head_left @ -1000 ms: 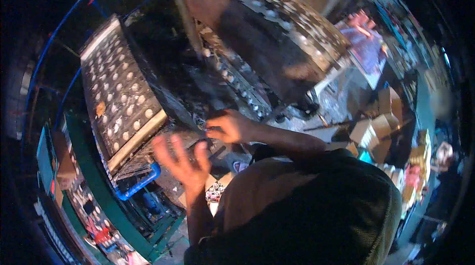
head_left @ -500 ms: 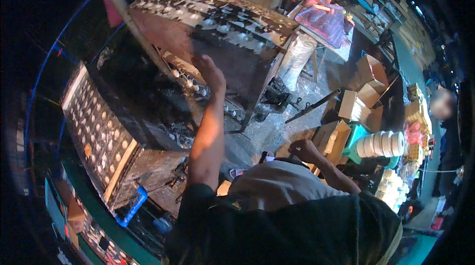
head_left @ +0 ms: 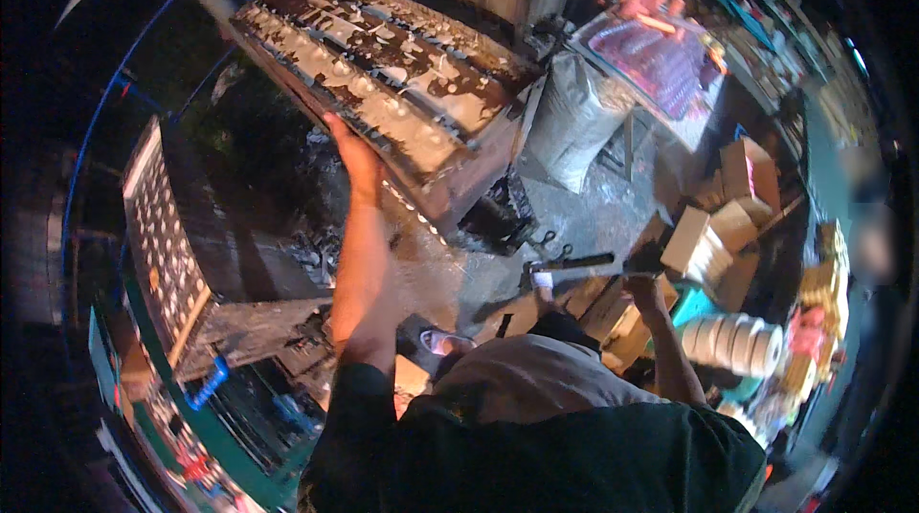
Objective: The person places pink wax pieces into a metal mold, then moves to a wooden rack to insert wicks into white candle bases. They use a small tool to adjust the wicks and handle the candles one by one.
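Since half a second ago, the long box-shaped machine (head_left: 383, 73) has turned so that more of its patchy, wax-crusted top shows and less of its side, and the left hand (head_left: 356, 157) has shifted from in front of that side to its lower long edge. The machine now lies just beyond the left fingertips, touching them and tilted. Those fingers are straight and close together, laid on the edge rather than wrapped around it, which suggests steadying or pushing rather than gripping.

Left of these fingers, well apart, stands a rack (head_left: 163, 255) studded with pale discs, its face sloping, perhaps so every disc can be reached. Right of them, past the machine's near end, a bulging whitish sack (head_left: 579, 125) stands upright, probably out of the hands' way.

Beyond the right fingers is an open cardboard carton (head_left: 699, 243); to their right, white rolls (head_left: 732, 343) sit side by side, likely kept together for easy picking. The right hand (head_left: 647, 291) looks curled, but whether it pinches anything I cannot tell. Just left of its fingers is a dark bar (head_left: 584, 262).
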The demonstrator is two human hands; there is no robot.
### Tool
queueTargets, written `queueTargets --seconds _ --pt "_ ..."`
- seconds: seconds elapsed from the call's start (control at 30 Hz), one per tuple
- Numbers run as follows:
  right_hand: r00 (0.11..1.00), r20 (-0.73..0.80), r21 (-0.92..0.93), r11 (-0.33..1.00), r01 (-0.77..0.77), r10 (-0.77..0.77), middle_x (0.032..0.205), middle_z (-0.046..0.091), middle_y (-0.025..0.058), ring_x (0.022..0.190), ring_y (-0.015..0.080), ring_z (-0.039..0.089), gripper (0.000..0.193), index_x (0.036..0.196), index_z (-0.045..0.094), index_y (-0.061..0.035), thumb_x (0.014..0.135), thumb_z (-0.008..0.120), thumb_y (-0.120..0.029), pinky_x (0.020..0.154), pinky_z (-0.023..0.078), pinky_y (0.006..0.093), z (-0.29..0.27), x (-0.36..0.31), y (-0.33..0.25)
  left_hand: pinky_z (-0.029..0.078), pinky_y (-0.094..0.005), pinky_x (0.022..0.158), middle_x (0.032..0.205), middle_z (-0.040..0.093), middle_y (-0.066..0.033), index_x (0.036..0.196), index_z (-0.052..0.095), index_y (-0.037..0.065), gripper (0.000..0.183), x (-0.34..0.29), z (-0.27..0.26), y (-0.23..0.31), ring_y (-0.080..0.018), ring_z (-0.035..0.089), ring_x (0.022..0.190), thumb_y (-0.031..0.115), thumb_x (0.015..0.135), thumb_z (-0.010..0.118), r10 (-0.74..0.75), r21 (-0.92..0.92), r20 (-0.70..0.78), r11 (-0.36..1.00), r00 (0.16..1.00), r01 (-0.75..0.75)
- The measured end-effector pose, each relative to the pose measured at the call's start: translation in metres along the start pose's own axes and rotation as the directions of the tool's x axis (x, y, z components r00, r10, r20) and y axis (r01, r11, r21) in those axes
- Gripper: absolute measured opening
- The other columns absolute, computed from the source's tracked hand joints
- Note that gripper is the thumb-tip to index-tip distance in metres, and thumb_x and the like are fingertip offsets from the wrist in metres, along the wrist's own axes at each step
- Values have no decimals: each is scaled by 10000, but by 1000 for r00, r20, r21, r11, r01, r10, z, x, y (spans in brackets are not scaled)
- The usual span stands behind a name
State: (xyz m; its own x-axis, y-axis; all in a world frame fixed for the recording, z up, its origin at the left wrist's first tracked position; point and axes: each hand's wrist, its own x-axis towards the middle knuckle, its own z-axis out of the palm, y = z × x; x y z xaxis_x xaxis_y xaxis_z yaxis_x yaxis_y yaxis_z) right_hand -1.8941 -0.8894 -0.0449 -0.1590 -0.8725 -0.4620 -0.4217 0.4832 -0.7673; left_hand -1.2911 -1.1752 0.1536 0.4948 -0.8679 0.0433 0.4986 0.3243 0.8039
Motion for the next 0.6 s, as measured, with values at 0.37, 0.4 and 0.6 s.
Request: queueTargets --seconds 0.37,0.4,0.6 --pt "861 313 472 852 225 -401 1441 634 144 1308 273 596 832 1470 559 -2 1036 463 -706 1063 478 451 55 232 -327 491 -361 1043 1286 694 -46 1386 621 77 444 -27 -2 38 -213 674 1155 380 1068 554 -68 50 -93 996 993 72" --pt "825 351 615 773 154 -443 1582 506 140 1447 257 465 901 1565 475 -63 979 541 -744 1150 409 481 74 252 -361 492 -357 1044 1283 696 -46 1386 623 75 444 -31 14 39 -207 675 1153 366 1056 565 -90 58 -102 994 991 96" --pt "393 865 468 787 -402 -313 1533 571 93 1348 326 554 1028 1530 534 -142 812 607 -873 1134 444 528 154 228 -496 482 -344 1035 1265 697 -43 1403 614 80 477 -35 27 32 -197 657 1156 345 1006 622 -2 174 -156 984 988 30"
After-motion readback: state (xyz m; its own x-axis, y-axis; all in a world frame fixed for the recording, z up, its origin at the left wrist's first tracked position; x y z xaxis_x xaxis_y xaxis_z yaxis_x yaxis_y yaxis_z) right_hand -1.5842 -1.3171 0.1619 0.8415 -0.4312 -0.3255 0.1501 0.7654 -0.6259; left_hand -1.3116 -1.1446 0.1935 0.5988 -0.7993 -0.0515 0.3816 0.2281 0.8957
